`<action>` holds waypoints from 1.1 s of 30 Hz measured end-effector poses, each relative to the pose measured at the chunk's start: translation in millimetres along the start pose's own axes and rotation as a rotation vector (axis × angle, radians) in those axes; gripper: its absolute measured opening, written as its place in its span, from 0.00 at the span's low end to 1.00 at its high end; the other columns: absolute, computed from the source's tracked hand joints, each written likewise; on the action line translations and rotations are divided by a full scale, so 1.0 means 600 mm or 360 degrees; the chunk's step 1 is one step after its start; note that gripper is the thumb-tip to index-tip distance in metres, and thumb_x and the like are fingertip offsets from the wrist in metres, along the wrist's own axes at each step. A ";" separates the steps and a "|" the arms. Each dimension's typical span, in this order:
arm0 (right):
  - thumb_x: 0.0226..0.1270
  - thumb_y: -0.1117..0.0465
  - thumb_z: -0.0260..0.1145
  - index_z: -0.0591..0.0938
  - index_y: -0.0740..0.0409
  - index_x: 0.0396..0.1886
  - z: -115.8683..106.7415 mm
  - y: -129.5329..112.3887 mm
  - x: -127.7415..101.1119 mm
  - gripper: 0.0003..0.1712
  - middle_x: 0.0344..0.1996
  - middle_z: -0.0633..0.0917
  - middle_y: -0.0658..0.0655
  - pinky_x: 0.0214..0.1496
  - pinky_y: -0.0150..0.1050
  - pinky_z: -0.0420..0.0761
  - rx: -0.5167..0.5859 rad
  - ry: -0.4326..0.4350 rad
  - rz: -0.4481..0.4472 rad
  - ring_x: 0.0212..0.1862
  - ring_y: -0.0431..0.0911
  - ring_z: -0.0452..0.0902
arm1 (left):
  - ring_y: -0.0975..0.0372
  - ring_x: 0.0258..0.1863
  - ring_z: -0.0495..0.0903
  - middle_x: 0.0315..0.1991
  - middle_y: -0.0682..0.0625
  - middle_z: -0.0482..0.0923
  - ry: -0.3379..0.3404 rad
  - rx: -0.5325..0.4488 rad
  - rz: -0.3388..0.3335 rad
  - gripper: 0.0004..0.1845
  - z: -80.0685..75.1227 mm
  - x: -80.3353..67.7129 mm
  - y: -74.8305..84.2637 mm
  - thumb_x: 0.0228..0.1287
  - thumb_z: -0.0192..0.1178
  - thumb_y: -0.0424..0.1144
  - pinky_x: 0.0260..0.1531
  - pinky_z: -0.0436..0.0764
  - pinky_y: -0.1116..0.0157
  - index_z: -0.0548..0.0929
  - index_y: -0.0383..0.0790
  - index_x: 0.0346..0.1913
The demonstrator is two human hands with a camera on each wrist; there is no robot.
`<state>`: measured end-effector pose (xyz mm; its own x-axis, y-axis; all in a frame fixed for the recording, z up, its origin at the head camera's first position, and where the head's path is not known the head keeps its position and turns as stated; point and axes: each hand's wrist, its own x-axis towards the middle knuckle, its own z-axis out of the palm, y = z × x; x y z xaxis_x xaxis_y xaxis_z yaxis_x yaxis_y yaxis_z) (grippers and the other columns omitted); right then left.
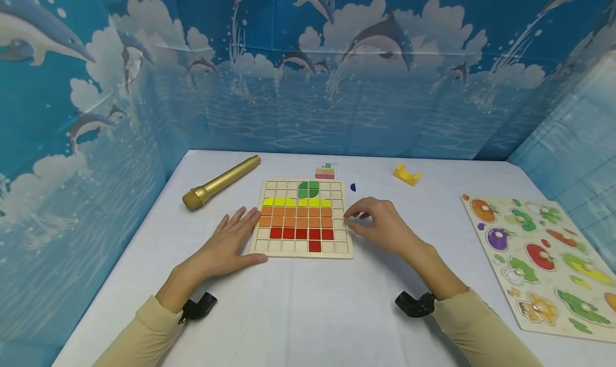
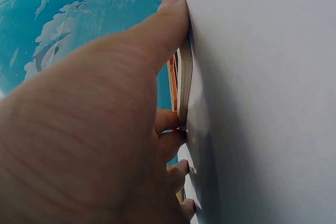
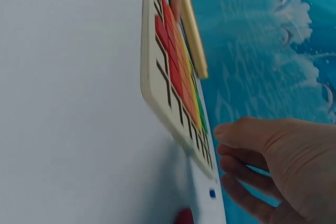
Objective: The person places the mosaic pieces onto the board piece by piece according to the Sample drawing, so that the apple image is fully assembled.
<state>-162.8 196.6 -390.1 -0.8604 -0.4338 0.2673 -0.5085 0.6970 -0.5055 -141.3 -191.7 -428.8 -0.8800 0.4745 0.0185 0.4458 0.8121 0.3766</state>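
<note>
A square wooden grid board [image 1: 340, 247] lies mid-table. It carries green rounded tiles [image 1: 308, 189] at the top, a row of yellow tiles, two rows of orange tiles [image 1: 290, 212], a red row [image 1: 300, 234] and one red square below. Spread fingers of my left hand [image 1: 226, 245] rest along the board's left side, the thumb at its near corner; in the left wrist view that thumb touches the board's edge [image 2: 185, 77]. Beside the right edge hovers my right hand [image 1: 382, 225], fingers loosely bent. No piece shows between its thumb and fingers in the right wrist view.
Behind the board lie a small pattern card [image 1: 326, 170] and a dark blue piece [image 1: 353, 187]. A gold microphone [image 1: 221, 183] lies back left, a yellow curved block [image 1: 406, 174] back right. A vegetable puzzle board [image 1: 522, 281] covers the right side. Dolphin-print curtains [image 1: 313, 105] surround the table.
</note>
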 end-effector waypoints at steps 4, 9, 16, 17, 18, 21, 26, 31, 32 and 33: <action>0.65 0.64 0.78 0.91 0.55 0.49 -0.027 0.031 -0.021 0.13 0.48 0.91 0.53 0.52 0.50 0.89 -0.0056 0.0001 0.0083 0.47 0.49 0.86 | 0.44 0.86 0.44 0.86 0.45 0.50 0.0004 -0.0001 -0.0001 0.57 0.000 -0.001 -0.001 0.65 0.67 0.68 0.82 0.43 0.37 0.55 0.40 0.85; 0.65 0.62 0.79 0.90 0.56 0.54 -0.056 0.057 -0.047 0.18 0.52 0.89 0.56 0.50 0.50 0.90 -0.0075 -0.0084 0.0207 0.48 0.52 0.87 | 0.44 0.86 0.43 0.86 0.44 0.50 -0.0002 -0.0002 -0.0007 0.57 0.000 -0.002 -0.002 0.65 0.66 0.68 0.82 0.43 0.37 0.55 0.40 0.85; 0.65 0.62 0.78 0.89 0.56 0.55 -0.072 0.081 -0.073 0.19 0.52 0.89 0.58 0.53 0.53 0.89 -0.0134 -0.0158 0.0311 0.50 0.53 0.84 | 0.44 0.86 0.43 0.86 0.45 0.50 0.0005 -0.0023 0.0005 0.57 0.001 -0.002 -0.001 0.65 0.66 0.68 0.82 0.42 0.37 0.55 0.40 0.85; 0.65 0.62 0.78 0.89 0.55 0.55 -0.071 0.084 -0.076 0.18 0.51 0.89 0.58 0.54 0.54 0.88 -0.0137 -0.0155 0.0307 0.51 0.53 0.84 | 0.44 0.86 0.43 0.86 0.45 0.50 0.0004 -0.0023 0.0005 0.57 0.001 -0.002 -0.001 0.65 0.66 0.68 0.82 0.42 0.37 0.54 0.40 0.85; 0.64 0.62 0.79 0.90 0.55 0.54 -0.071 0.086 -0.078 0.18 0.51 0.89 0.57 0.54 0.55 0.88 -0.0137 -0.0152 0.0299 0.51 0.53 0.83 | 0.44 0.86 0.43 0.86 0.45 0.50 0.0005 -0.0022 0.0006 0.57 0.001 -0.001 0.000 0.65 0.66 0.68 0.82 0.42 0.37 0.54 0.40 0.85; 0.64 0.62 0.79 0.90 0.54 0.52 -0.071 0.091 -0.081 0.16 0.49 0.89 0.56 0.54 0.55 0.88 -0.0139 -0.0132 0.0269 0.51 0.52 0.83 | 0.44 0.86 0.43 0.86 0.45 0.50 0.0007 -0.0019 0.0005 0.57 0.001 -0.001 0.001 0.65 0.66 0.68 0.82 0.42 0.37 0.54 0.40 0.85; 0.66 0.63 0.77 0.90 0.54 0.52 -0.074 0.096 -0.084 0.15 0.49 0.89 0.57 0.55 0.56 0.88 -0.0139 -0.0137 0.0292 0.52 0.53 0.83 | 0.44 0.86 0.44 0.86 0.44 0.50 0.0009 -0.0023 0.0014 0.57 0.001 0.000 0.000 0.65 0.66 0.67 0.82 0.42 0.37 0.54 0.40 0.85; 0.66 0.64 0.76 0.90 0.54 0.53 -0.079 0.101 -0.089 0.16 0.50 0.89 0.58 0.54 0.56 0.88 -0.0123 -0.0150 0.0338 0.52 0.54 0.83 | 0.43 0.86 0.44 0.86 0.44 0.51 0.0006 -0.0019 0.0014 0.57 0.000 0.000 0.001 0.65 0.67 0.67 0.82 0.42 0.37 0.54 0.39 0.85; 0.66 0.64 0.77 0.90 0.54 0.53 -0.080 0.102 -0.089 0.16 0.51 0.88 0.58 0.54 0.56 0.88 -0.0122 -0.0150 0.0341 0.52 0.55 0.83 | 0.43 0.86 0.44 0.86 0.44 0.51 0.0006 -0.0018 0.0013 0.57 0.000 0.000 0.001 0.65 0.67 0.67 0.82 0.42 0.37 0.54 0.39 0.85; 0.66 0.64 0.77 0.90 0.54 0.53 -0.080 0.102 -0.089 0.16 0.51 0.88 0.58 0.54 0.56 0.89 -0.0120 -0.0150 0.0343 0.52 0.55 0.83 | 0.44 0.86 0.44 0.86 0.44 0.51 0.0006 -0.0017 0.0012 0.57 0.000 0.000 0.001 0.65 0.67 0.67 0.82 0.43 0.37 0.54 0.39 0.85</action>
<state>-149.4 290.1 -395.8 -0.9442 -0.3193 0.0808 -0.3177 0.8183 -0.4790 -141.1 -191.3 -428.5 -0.8772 0.4795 0.0247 0.4508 0.8048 0.3860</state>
